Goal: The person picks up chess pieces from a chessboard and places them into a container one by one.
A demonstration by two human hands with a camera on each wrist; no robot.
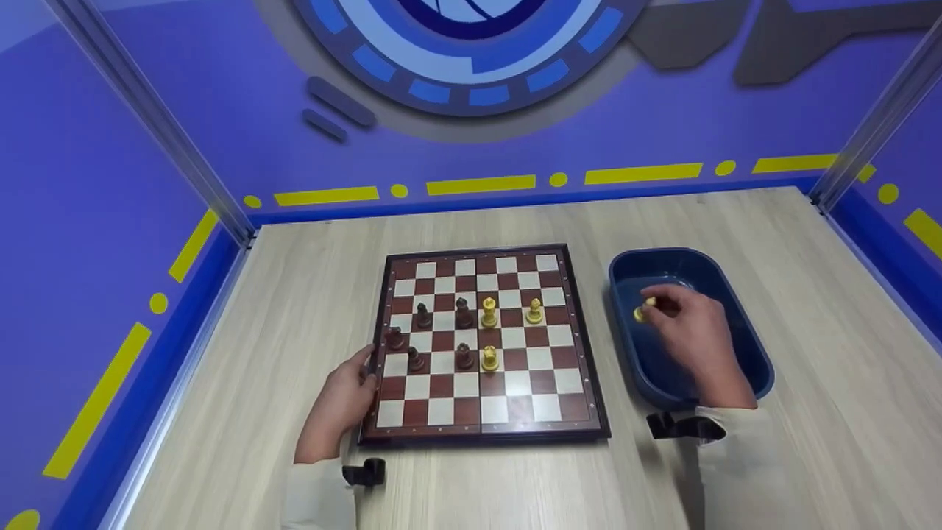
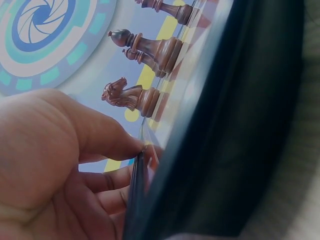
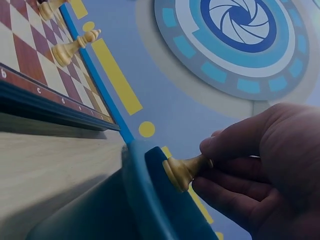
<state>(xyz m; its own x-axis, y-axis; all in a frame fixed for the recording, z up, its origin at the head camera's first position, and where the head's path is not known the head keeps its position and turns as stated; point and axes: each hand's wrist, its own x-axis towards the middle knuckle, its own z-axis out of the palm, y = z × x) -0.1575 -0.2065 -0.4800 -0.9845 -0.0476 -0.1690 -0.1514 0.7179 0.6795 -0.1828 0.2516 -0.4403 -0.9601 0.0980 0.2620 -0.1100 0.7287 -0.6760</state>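
Note:
My right hand [image 1: 692,331] pinches a gold chess piece [image 3: 184,171] between thumb and fingers, over the dark blue bin [image 1: 745,335]; the fingers hide the piece's top. My left hand [image 1: 342,397] touches the left edge of the chessboard [image 1: 537,423], its thumb [image 2: 112,132] against the rim. Closest to that hand on the board stands a dark knight [image 2: 125,95], with a dark bishop [image 2: 150,47] beyond it. Near the board's middle stand a tall gold piece [image 1: 489,313] and a gold piece with a notched top [image 1: 490,358]. A gold bishop [image 1: 535,311] stands farther right.
Several dark pieces, including a tall one [image 1: 463,313], stand on the board's left half. Board and bin sit side by side on a pale wooden table [image 1: 309,294]. Blue printed walls [image 1: 478,154] enclose its back and sides.

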